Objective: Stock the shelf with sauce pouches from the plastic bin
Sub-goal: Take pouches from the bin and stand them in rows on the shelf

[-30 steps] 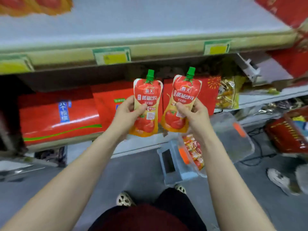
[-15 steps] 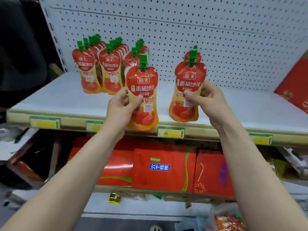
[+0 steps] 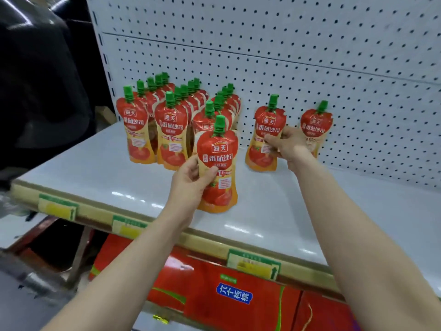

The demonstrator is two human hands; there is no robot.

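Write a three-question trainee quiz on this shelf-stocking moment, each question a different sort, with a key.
1. True or false: the left hand holds nothing.
2. The right hand grips a sauce pouch that is: A upright, B upside down, C lying flat.
3. Short answer: what colour are the caps of the stocked pouches on the shelf?

Key: 1 false, it grips another pouch; 2 A; 3 green.
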